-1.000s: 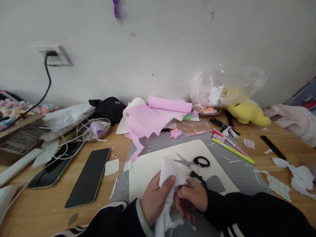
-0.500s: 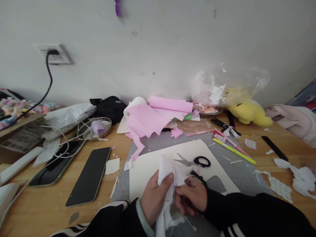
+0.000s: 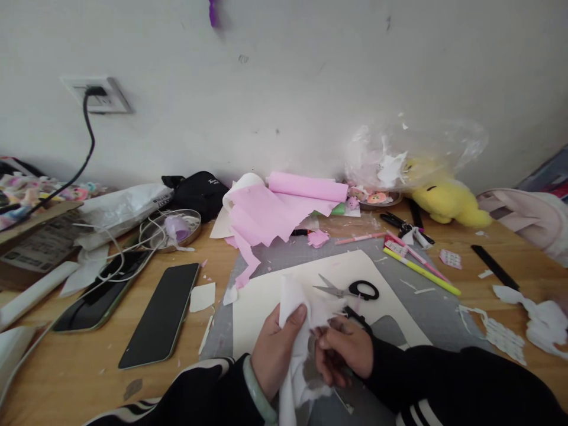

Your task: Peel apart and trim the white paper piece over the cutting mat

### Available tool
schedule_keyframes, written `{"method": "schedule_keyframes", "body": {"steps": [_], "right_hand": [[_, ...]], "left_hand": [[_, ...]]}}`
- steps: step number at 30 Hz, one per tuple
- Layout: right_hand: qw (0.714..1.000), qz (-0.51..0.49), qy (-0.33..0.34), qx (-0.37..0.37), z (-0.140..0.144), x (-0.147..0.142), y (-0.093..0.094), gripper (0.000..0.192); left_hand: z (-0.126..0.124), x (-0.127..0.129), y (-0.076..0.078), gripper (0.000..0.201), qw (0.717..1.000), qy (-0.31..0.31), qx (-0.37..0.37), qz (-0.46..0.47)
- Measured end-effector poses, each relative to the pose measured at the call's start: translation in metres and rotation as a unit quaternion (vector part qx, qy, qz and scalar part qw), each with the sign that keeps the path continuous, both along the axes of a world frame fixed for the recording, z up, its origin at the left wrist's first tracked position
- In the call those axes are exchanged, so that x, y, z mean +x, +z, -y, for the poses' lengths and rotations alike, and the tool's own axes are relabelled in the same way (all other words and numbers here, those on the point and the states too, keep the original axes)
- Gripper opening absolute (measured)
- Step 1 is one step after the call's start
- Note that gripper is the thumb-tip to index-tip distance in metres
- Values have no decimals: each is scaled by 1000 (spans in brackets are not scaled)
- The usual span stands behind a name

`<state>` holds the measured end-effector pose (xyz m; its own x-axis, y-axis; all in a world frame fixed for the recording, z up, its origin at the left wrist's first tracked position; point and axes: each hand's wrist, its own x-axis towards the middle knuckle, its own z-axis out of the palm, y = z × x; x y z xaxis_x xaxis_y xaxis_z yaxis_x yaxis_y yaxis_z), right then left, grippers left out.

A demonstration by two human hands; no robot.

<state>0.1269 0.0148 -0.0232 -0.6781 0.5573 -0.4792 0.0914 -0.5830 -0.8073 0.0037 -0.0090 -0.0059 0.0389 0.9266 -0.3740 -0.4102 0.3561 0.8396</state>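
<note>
My left hand [image 3: 277, 352] is closed round a soft white sheet [image 3: 306, 307], likely tissue, its thumb pressed on top. The sheet hangs in folds below the hand, and its right edge is ragged and torn. Curled at that torn edge, my right hand [image 3: 344, 349] pinches part of the sheet between thumb and fingers; the exact contact is partly hidden. Just beyond, scissors [image 3: 339, 290] with black handles lie with blades apart on a cream paper sheet [image 3: 266, 296].
A grey cutting mat [image 3: 288, 260] lies under the paper. Left are a dark phone [image 3: 162, 316] and a bowl [image 3: 189, 234]. Pink paper [image 3: 266, 216] and a yellow plush toy [image 3: 448, 198] stand by the wall. A yellow pen [image 3: 421, 271] and white scraps [image 3: 548, 322] are to the right.
My left hand and the top of the white sheet have shifted slightly left. The sheet's torn edge is spread a little wider; my right hand stays nearly in place.
</note>
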Motion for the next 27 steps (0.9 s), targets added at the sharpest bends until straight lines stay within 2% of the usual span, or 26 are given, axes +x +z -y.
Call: {"method": "schedule_keyframes", "body": {"steps": [3, 7, 12, 16, 20, 23, 27], "right_hand": [[999, -27, -9, -14, 1, 0, 3, 6], [999, -33, -3, -16, 2, 0, 9, 11], [1000, -19, -8, 0, 1, -1, 5, 7], [999, 25, -12, 20, 3, -1, -2, 22], [999, 24, -28, 5, 4, -1, -6, 22], [1000, 12, -19, -9, 4, -1, -6, 20], [999, -15, -22, -23, 3, -2, -1, 6]], "left_hand": [[-2, -2, -1, 43, 999, 31, -20, 2], [-5, -4, -2, 41, 998, 45, -44, -2], [-3, -1, -1, 40, 1000, 1, -7, 6], [1, 0, -3, 36, 998, -61, 25, -19], [1, 0, -5, 33, 995, -92, 29, -15], [0, 0, -4, 35, 997, -70, 23, -3], [-4, -2, -2, 38, 1000, -15, 23, -2]]}}
